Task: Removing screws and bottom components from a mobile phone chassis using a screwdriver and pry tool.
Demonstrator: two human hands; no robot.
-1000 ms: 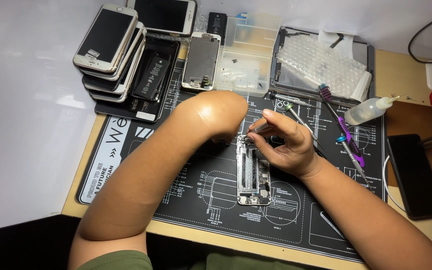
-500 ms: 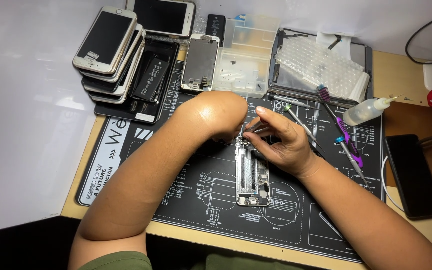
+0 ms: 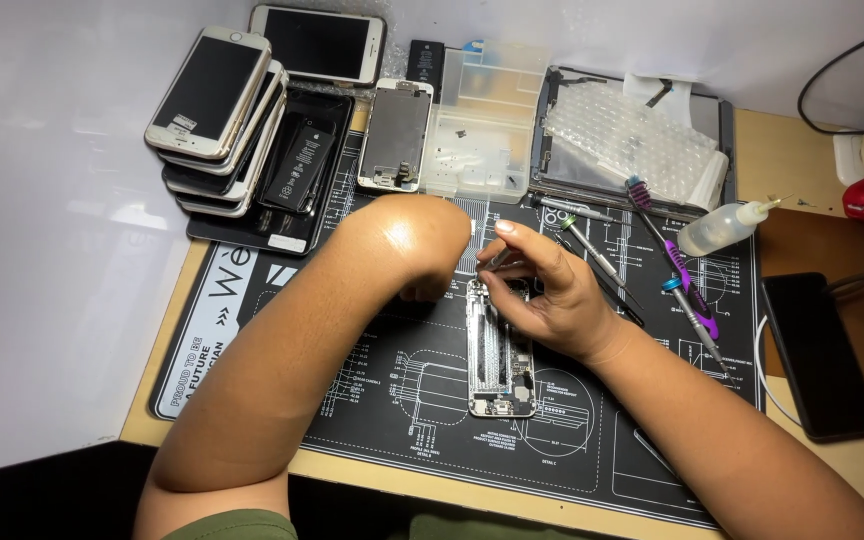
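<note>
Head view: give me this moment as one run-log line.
right hand: fingers pinch thin metal tool over opened phone | left arm: rests beside phone top | mat: screwdrivers lying right

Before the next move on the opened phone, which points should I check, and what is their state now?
1. Opened phone lies flat on the black mat: ok.
2. Left arm end rests beside the phone's top, steadying it: ok.
3. Right hand grips the thin metal tool: ok.
4. Tool tip seated on a part: cannot tell, fingers hide it.
5. Clear parts tray within reach behind the phone: ok.
6. Spare screwdrivers apart from the phone: ok.
</note>
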